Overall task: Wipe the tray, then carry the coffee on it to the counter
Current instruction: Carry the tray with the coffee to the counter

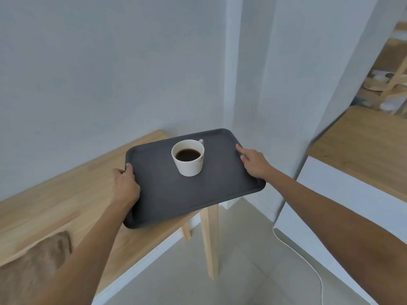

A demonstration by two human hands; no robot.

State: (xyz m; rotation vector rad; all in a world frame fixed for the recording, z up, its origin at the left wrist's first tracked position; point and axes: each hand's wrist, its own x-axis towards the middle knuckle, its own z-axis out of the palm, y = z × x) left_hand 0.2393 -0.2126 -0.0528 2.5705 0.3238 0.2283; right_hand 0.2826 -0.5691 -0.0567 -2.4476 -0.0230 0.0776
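A dark grey tray (167, 194) is held level in the air, partly over the end of a wooden table (66, 194) and partly past its edge. A white cup of black coffee (188, 157) stands upright near the tray's far middle, handle pointing away. My left hand (125, 186) grips the tray's left rim, thumb on top. On the right rim, my right hand (253, 162) holds with fingers along the edge.
A brown cloth (33, 267) lies on the table at the lower left. A wood-topped white counter (361, 146) stands to the right, with a white cable (308, 260) on the tiled floor beside it. A white wall corner (233, 84) rises behind the tray.
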